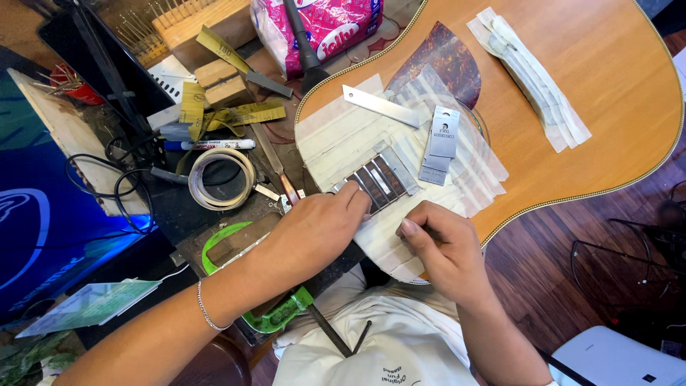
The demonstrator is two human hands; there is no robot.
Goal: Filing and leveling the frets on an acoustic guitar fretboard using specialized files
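Note:
An acoustic guitar body lies across the bench, its top masked with strips of pale tape. My left hand presses its fingertips on the taped fret end of the fingerboard. My right hand rests beside it on the taped edge, fingers curled, thumb pointing at the frets; whether it holds a small tool I cannot tell. A flat metal ruler and a small grey packet lie on the tape above.
A roll of masking tape, a marker pen, yellow sandpaper strips, wood blocks and a green clamp crowd the bench at left. A pink tissue pack sits behind. Folded tape lies on the guitar's lower bout.

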